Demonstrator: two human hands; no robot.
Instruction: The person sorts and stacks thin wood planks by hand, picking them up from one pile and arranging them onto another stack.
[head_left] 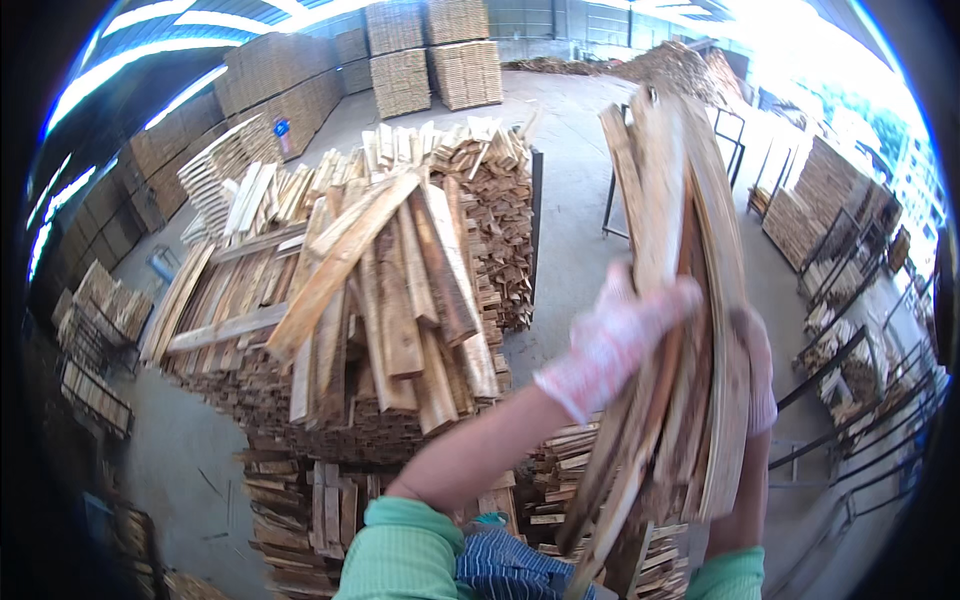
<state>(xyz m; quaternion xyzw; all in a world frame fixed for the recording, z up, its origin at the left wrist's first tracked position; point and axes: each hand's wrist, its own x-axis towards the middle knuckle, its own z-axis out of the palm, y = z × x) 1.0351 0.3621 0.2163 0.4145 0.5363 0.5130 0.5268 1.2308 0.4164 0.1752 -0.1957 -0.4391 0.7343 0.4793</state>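
A bundle of long wooden slats stands nearly upright in front of me, gripped from both sides. My left hand, in a pale pink-and-white glove, wraps the near left side of the bundle with its thumb across the slats. On the right edge my right hand, gloved too and partly hidden behind the wood, presses against the outer slat. Both hands are somewhat blurred. To the left is a big stack of slats, with loose slats lying crosswise on top.
More slats are piled low, close to my body. Metal racks holding wood line the right side. Tall lumber stacks stand at the back, near a heap of scrap wood. A person is far off at the left.
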